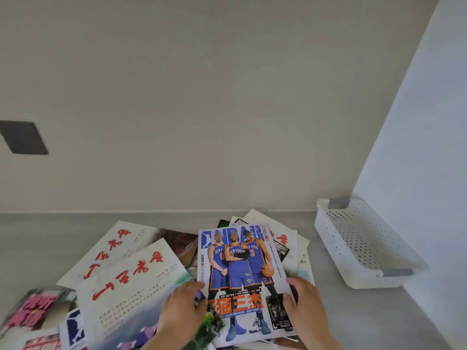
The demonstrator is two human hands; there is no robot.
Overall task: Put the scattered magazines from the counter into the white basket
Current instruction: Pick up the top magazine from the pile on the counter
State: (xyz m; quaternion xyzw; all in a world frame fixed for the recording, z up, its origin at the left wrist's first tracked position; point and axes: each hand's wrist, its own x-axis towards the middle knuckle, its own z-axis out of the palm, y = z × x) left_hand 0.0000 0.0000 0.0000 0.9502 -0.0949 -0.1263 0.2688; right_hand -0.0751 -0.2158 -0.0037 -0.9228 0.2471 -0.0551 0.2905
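A basketball magazine (240, 263) with three players in blue on its cover lies on top of the pile on the grey counter (38, 238). My left hand (183, 309) grips its lower left edge and my right hand (304, 306) grips its lower right edge. Two white magazines with red brush lettering (131, 274) lie to the left, and a pink-lettered one (30, 309) sits at the far left. More magazines (283, 236) poke out behind the basketball one. The white perforated basket (358, 248) stands at the right with nothing visible inside.
A beige wall (202, 97) rises behind the counter with a dark square plate (22, 137) at the left. A white side panel (417, 147) closes off the right, just beyond the basket. Bare counter shows between the pile and the basket.
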